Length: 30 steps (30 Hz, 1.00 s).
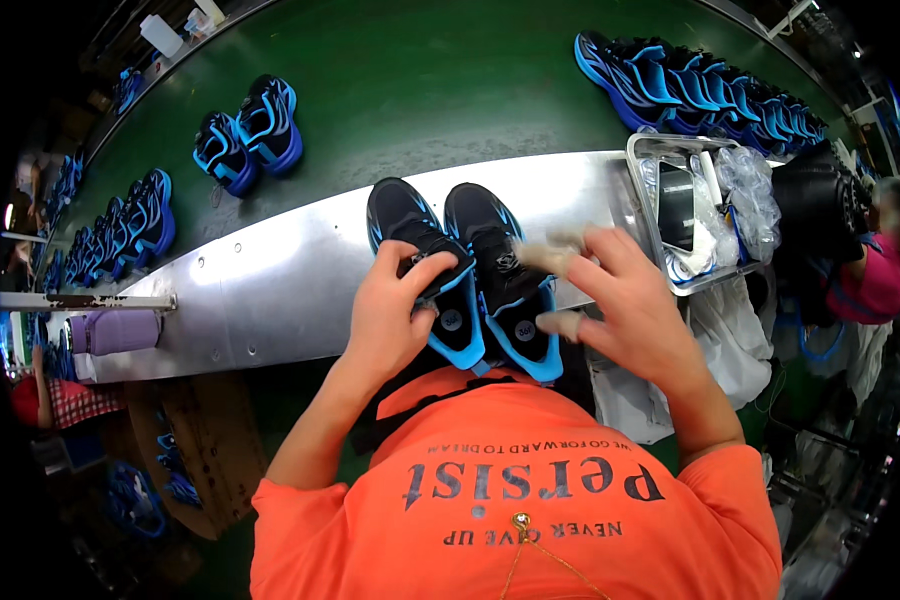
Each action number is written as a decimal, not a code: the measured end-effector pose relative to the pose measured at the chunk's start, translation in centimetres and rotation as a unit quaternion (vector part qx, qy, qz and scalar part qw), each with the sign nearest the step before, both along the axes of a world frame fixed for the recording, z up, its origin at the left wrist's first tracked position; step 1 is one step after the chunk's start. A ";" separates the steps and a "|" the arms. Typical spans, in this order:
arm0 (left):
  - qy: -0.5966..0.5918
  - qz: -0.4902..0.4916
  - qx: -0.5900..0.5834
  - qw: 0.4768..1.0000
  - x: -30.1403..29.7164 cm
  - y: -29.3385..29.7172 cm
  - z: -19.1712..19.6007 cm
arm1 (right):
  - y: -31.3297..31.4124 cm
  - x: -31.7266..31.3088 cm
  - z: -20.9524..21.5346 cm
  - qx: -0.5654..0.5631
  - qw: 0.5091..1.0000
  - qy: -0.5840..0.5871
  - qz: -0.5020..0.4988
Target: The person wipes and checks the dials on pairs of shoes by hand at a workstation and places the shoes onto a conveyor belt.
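Two black sneakers with light-blue trim stand side by side on the metal ledge in front of me, toes pointing away. On the left sneaker [395, 208], my left hand [385, 310] is closed, thumb and fingers gripping around its tongue and lace area. Beside the right sneaker [476, 212] is my right hand [630, 300], its fingers apart and curved toward the laces and collar. Pale covers sit on some of its fingertips, which are slightly blurred. Round labels show on both insoles.
Beyond the metal ledge [280, 235] runs a green belt [400, 80] carrying another sneaker pair [260, 125] and rows of sneakers at left [150, 215] and right [630, 85]. A clear plastic bin [650, 262] holds a phone and plastic wrapping. Another person [870, 285] is at far right.
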<state>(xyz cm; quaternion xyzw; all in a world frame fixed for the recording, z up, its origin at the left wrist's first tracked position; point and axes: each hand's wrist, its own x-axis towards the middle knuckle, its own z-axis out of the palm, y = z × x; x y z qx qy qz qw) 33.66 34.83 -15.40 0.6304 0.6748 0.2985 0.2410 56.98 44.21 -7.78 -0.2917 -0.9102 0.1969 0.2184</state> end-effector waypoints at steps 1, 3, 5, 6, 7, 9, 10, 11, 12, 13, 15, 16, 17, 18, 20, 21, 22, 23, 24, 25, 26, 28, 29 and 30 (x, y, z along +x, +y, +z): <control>0.019 -0.010 0.032 0.999 0.3 -0.5 -0.4 | 0.2 -0.4 -1.0 -0.001 1.000 0.000 -0.003; 0.125 -0.046 0.094 0.987 1.1 -1.2 -1.3 | 0.4 -0.7 -4.6 -0.036 0.996 -0.045 0.069; 0.198 -0.069 0.101 0.973 2.2 -1.6 -1.1 | 0.4 -0.4 -6.0 -0.075 0.996 -0.036 0.045; 0.222 -0.081 0.105 0.966 2.8 -1.8 -0.8 | 0.4 -0.3 -6.3 -0.113 0.993 -0.027 0.023; 0.235 -0.087 0.108 0.962 3.1 -2.0 -1.3 | 0.4 0.2 -6.3 -0.142 0.990 -0.007 0.007; 0.229 -0.062 0.115 0.965 3.1 -2.3 -2.1 | -0.4 0.4 -5.1 -0.105 0.993 -0.053 -0.003; 0.221 -0.040 0.123 0.967 3.1 -2.4 -2.2 | -0.7 0.4 -4.7 -0.069 0.992 -0.101 -0.016; 0.215 -0.029 0.120 0.969 3.2 -2.2 -2.1 | -1.0 0.5 -5.2 -0.022 0.995 -0.099 0.005; 0.215 -0.030 0.120 0.969 3.3 -2.1 -2.3 | -1.1 0.6 -5.6 -0.022 0.995 -0.098 0.004; 0.200 -0.009 0.153 0.968 3.4 -2.0 -2.8 | -1.2 0.7 -6.1 0.014 0.996 -0.086 0.018; 0.172 0.013 0.198 0.965 3.1 -1.9 -3.8 | -1.1 0.8 -7.3 0.049 0.996 -0.075 0.031; 0.172 0.013 0.198 0.965 3.1 -1.7 -3.9 | -0.8 1.0 -7.8 0.024 0.999 -0.042 0.021; 0.160 0.014 0.202 0.966 3.0 -1.5 -4.0 | -0.5 1.0 -8.2 -0.002 1.000 -0.009 0.011; 0.148 0.016 0.206 0.967 2.9 -1.5 -4.0 | -0.5 1.0 -8.2 -0.003 1.000 -0.009 0.012; 0.140 0.018 0.178 0.974 3.0 -1.9 -3.8 | -0.6 1.1 -8.1 -0.050 0.997 -0.058 -0.022; 0.132 0.019 0.151 0.979 3.1 -2.2 -3.6 | -1.0 1.0 -7.8 -0.051 0.996 -0.073 -0.028; 0.131 0.019 0.151 0.980 3.7 -2.6 -3.1 | -1.5 1.0 -7.7 -0.052 0.996 -0.073 -0.028; 0.158 0.053 0.158 0.973 4.7 -2.9 -2.4 | -2.0 1.1 -7.7 -0.015 0.997 -0.075 -0.021; 0.184 0.086 0.166 0.965 5.4 -3.4 -2.1 | -2.6 1.4 -7.6 0.023 0.997 -0.077 -0.013; 0.176 0.102 0.146 0.968 5.6 -4.1 -2.3 | -3.1 1.8 -7.8 0.048 0.994 -0.099 -0.005; 0.176 0.101 0.146 0.968 5.3 -3.9 -2.7 | -3.1 1.9 -8.0 0.047 0.994 -0.099 -0.005; 0.120 0.094 0.197 0.969 4.2 -3.1 -4.4 | -2.9 1.8 -8.6 0.111 0.990 -0.089 -0.021; 0.126 0.098 0.207 0.965 3.8 -2.5 -5.2 | -2.7 1.2 -9.1 0.117 0.990 -0.072 -0.023; 0.141 0.099 0.221 0.960 3.5 -1.7 -5.4 | -2.4 0.1 -9.2 0.117 0.990 -0.073 -0.024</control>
